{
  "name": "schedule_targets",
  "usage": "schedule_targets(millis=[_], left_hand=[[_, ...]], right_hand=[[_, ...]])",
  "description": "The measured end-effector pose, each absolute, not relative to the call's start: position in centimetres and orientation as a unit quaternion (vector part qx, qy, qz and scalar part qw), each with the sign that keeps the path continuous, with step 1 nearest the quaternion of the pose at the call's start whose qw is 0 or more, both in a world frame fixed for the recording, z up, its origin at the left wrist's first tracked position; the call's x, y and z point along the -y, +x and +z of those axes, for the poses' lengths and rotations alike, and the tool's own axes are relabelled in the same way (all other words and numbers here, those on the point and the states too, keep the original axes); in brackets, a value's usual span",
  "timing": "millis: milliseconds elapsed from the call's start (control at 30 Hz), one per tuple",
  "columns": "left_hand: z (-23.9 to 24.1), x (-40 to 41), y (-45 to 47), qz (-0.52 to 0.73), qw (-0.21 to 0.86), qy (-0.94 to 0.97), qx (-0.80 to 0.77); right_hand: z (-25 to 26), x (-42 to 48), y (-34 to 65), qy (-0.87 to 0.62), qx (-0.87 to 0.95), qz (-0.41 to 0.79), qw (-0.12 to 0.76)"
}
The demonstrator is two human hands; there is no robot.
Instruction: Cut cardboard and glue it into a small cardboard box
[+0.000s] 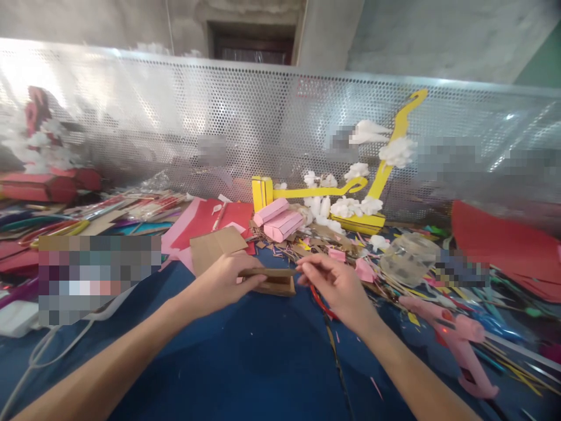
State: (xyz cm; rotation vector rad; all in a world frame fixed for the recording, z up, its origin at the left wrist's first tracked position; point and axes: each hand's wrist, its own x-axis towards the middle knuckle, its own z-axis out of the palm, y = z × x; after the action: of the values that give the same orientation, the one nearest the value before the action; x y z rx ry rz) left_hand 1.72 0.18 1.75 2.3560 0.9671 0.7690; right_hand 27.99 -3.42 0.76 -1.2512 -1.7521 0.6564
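My left hand (230, 279) grips a small open box of brown cardboard (280, 286) by its left end, thumb in front and fingers behind. The box's hollow side faces me, and a flap runs along its top edge. At its right end is my right hand (326, 280), thumb and fingers pinched together close to the flap's corner. Whatever lies between those fingertips is too small to make out. Behind my left hand lies a flat piece of cardboard (217, 248). A red loop (322, 304) shows under my right hand.
Pink folded boxes (283, 221) and yellow paper shapes with white tufts (346, 207) stand behind the hands. A pink glue gun (456, 339) is at right, near a clear container (409, 257). Scraps litter the blue table (245, 362). A perforated metal screen (175, 117) borders the back.
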Motion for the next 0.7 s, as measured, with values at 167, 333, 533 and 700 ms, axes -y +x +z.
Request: schedule_targets(millis=[167, 333, 533, 700], left_hand=[[1.8, -0.5, 1.7, 0.329, 0.381, 0.781, -0.369], [2.2, -0.3, 2.0, 0.355, 0.507, 0.722, -0.31], [2.4, -0.1, 2.3, 0.366, 0.552, 0.685, -0.303], [2.1, 0.0, 2.6, 0.383, 0.577, 0.65, -0.312]], right_hand=[[0.8, 3.1, 31.9, -0.63, 0.733, 0.092, 0.241], [-0.4, 3.0, 32.6, -0.645, 0.737, 0.127, 0.155], [-0.6, 2.6, 33.0, -0.672, 0.717, 0.04, 0.182], [0.2, 1.8, 33.1, -0.654, 0.69, -0.06, 0.304]])
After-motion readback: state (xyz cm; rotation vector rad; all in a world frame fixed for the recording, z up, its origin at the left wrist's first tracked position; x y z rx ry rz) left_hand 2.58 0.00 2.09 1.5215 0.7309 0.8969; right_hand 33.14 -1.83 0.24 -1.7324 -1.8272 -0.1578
